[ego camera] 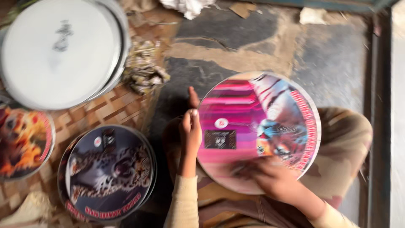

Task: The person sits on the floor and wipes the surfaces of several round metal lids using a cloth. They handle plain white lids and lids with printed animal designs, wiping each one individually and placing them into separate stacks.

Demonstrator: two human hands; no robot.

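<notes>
We saw a round disc (257,126) faced with glossy printed paper in pink and blue, its pale rim looking like card or thin board. Our left hand (190,131) and right hand (270,177) rested on that slick face, and our sleeves were a soft, matt cream knit. The dark leopard-print discs (109,173) beside it had the same shiny paper finish, as did the orange one (21,143). The white discs (63,50) looked smooth and matt. Under them lay a woven mat (114,107) of flat, dry strips. The stone floor (261,46) looked rough and dull.
</notes>
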